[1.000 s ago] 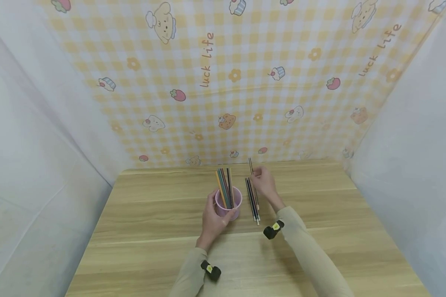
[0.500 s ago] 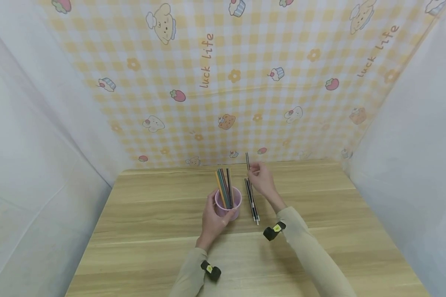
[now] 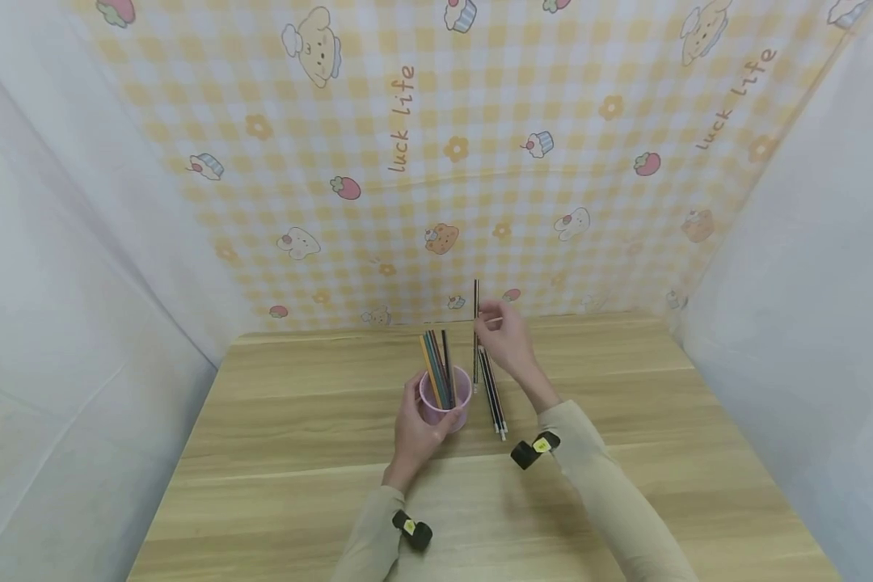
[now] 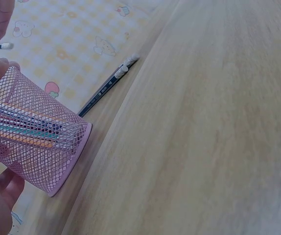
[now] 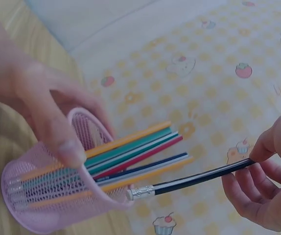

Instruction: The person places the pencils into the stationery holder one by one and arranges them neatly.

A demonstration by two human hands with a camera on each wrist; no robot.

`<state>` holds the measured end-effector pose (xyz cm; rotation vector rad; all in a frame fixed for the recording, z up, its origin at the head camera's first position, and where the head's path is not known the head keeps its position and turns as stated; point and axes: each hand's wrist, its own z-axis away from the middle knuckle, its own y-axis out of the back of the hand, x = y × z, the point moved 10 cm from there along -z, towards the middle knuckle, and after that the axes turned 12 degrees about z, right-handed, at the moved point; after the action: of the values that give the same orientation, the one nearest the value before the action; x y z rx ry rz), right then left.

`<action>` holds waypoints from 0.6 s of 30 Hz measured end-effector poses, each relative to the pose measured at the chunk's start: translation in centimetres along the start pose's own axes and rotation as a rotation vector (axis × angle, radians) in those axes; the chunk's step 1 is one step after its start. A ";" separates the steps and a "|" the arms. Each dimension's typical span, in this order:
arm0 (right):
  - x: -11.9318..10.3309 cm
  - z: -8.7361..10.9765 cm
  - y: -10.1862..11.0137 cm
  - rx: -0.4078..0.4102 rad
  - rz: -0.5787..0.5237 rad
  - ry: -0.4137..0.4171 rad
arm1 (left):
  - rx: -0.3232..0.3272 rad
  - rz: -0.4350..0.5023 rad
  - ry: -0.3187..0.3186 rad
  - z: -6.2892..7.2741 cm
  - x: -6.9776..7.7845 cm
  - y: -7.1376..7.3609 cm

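A pink mesh pencil cup stands on the wooden table, holding several colored pencils that lean to one side. My left hand grips the cup around its side, thumb at the front near the rim. Between thumb and fingers, my right hand pinches a black striped pencil. Its white eraser end points down, close to the cup's rim in the right wrist view. Several dark pencils lie on the table right of the cup, their eraser ends toward me.
The wooden table reaches back to a yellow checked cloth with printed cartoons. White curtains hang at both sides. A small black camera is strapped on each wrist.
My right hand has lifted a pencil off the table pile, bringing it up and left toward the cup, where it now hangs nearly upright. My left hand keeps its hold on the cup.
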<state>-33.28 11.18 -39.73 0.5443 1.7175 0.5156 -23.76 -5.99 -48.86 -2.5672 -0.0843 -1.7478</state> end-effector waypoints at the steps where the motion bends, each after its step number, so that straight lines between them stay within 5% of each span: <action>1: -0.4 0.1 -0.1 0.003 -0.005 0.013 | -0.001 0.001 0.000 0.0 0.0 0.0; 4: -1.5 0.2 -0.2 0.018 -0.025 0.040 | -0.003 0.008 0.000 -0.1 -0.1 0.0; 12: -2.2 0.2 -1.4 0.057 -0.036 0.135 | 0.028 0.005 -0.008 -0.1 -4.4 0.1; 18: -2.1 0.4 -2.8 0.045 -0.019 0.183 | 0.017 0.005 -0.012 -0.2 -5.1 0.2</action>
<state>-32.72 7.68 -39.91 0.5252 1.9108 0.5275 -25.78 -6.33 -53.52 -2.5639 -0.0924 -1.7220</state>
